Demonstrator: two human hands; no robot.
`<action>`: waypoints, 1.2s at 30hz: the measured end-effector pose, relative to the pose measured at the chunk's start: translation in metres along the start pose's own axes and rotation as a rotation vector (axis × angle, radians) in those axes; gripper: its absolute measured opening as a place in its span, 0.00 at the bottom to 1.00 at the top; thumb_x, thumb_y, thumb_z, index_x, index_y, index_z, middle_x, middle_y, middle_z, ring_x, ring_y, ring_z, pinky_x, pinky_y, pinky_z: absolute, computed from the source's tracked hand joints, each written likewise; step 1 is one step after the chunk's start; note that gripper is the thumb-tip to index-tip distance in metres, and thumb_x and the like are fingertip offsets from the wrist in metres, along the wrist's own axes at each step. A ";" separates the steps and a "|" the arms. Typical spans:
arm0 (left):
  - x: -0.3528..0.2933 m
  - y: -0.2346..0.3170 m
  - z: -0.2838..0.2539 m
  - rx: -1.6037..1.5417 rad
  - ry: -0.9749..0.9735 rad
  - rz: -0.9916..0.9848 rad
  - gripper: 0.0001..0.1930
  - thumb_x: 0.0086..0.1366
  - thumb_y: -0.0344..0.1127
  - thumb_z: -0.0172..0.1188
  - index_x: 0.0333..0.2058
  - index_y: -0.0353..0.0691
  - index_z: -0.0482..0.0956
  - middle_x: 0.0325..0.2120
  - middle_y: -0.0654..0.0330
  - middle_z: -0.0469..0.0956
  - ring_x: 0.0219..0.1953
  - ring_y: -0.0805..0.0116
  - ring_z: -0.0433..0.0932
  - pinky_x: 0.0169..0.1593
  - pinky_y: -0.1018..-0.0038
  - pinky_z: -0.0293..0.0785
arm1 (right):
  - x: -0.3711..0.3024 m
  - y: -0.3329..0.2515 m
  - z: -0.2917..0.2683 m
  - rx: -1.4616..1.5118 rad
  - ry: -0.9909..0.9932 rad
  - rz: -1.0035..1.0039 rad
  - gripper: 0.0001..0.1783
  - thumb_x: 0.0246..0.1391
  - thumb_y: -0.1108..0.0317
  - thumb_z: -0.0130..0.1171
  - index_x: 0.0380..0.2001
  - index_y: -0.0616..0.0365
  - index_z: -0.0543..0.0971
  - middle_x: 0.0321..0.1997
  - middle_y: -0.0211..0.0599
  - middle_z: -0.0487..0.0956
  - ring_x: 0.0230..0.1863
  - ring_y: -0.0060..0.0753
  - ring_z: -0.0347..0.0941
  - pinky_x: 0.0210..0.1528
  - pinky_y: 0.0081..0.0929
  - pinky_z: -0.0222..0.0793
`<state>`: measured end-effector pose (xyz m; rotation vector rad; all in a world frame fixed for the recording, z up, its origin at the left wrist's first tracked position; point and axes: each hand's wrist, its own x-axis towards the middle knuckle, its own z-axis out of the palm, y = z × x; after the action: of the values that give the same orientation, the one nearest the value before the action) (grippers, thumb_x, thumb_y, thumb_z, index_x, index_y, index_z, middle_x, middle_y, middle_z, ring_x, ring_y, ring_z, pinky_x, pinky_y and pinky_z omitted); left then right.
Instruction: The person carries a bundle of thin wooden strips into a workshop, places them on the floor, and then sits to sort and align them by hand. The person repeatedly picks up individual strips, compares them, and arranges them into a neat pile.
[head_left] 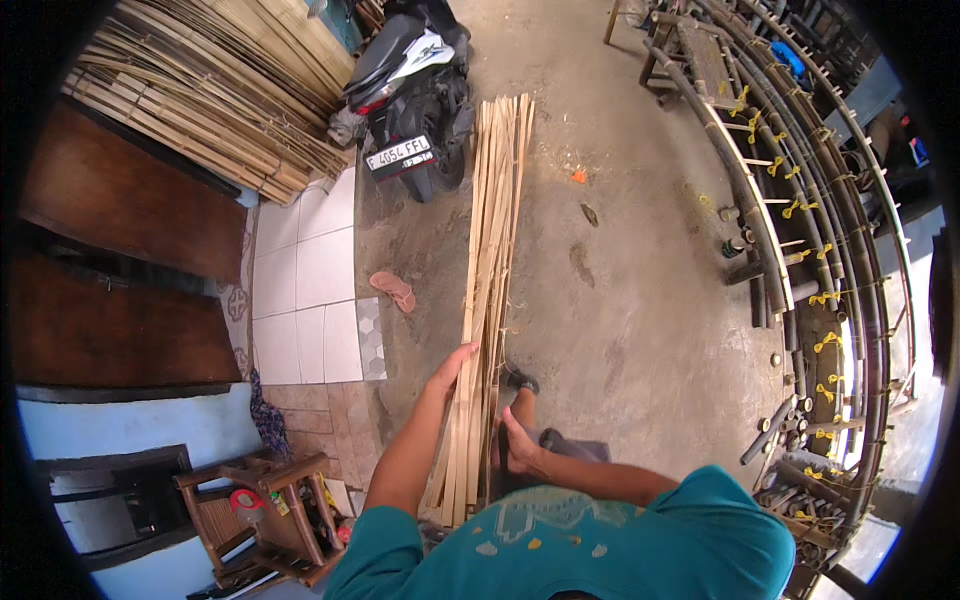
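Note:
A long bundle of pale split bamboo strips (487,240) stretches from against my body out over the floor, its far end beside a motorbike. My left hand (457,366) grips the bundle's left side about midway along, fingers passing underneath. Closer to my body, my right hand (518,446) holds the right side, its thumb up and its other fingers mostly hidden by the strips. Several thin strips stick out loosely along the right edge of the bundle. Part of my leg and a dark shoe (521,381) show just right of the strips.
A parked motorbike (405,110) stands ahead on the left, near stacked bamboo slats (200,110). One pink sandal (393,291) lies by the white tiled step (325,270). A bamboo chair (262,515) sits at lower left. Bamboo poles with yellow ties (815,225) line the right.

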<state>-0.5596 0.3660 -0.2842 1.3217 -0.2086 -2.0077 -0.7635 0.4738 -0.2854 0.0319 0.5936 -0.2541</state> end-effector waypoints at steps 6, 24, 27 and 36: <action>0.037 -0.065 -0.023 0.085 0.096 0.004 0.21 0.63 0.53 0.55 0.44 0.40 0.76 0.33 0.56 0.81 0.32 0.62 0.81 0.37 0.64 0.79 | -0.079 0.051 -0.002 -0.042 0.145 -0.036 0.53 0.55 0.22 0.34 0.74 0.43 0.41 0.76 0.39 0.50 0.73 0.47 0.51 0.68 0.53 0.53; 0.118 -0.201 -0.022 0.018 -0.004 0.042 0.23 0.65 0.53 0.52 0.47 0.39 0.74 0.36 0.52 0.79 0.34 0.55 0.80 0.42 0.56 0.79 | -0.080 0.171 -0.136 -0.151 0.357 -0.347 0.48 0.62 0.30 0.37 0.73 0.51 0.45 0.75 0.41 0.51 0.73 0.46 0.49 0.69 0.49 0.53; 0.126 -0.214 -0.048 0.051 0.126 0.163 0.24 0.65 0.50 0.55 0.51 0.36 0.74 0.39 0.53 0.79 0.38 0.58 0.80 0.43 0.60 0.78 | -0.075 0.155 -0.115 -0.474 0.363 -0.238 0.50 0.57 0.36 0.54 0.70 0.58 0.50 0.67 0.49 0.62 0.66 0.46 0.62 0.62 0.48 0.63; 0.111 -0.397 -0.033 0.203 0.255 0.280 0.34 0.64 0.52 0.59 0.60 0.32 0.66 0.51 0.53 0.74 0.52 0.61 0.74 0.54 0.65 0.71 | -0.110 0.250 -0.264 -0.370 0.371 -0.309 0.54 0.47 0.45 0.68 0.66 0.68 0.55 0.60 0.55 0.70 0.62 0.45 0.66 0.62 0.39 0.63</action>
<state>-0.7432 0.5944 -0.5766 1.5654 -0.4608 -1.6014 -0.9345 0.7679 -0.4537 -0.3798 1.0094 -0.4391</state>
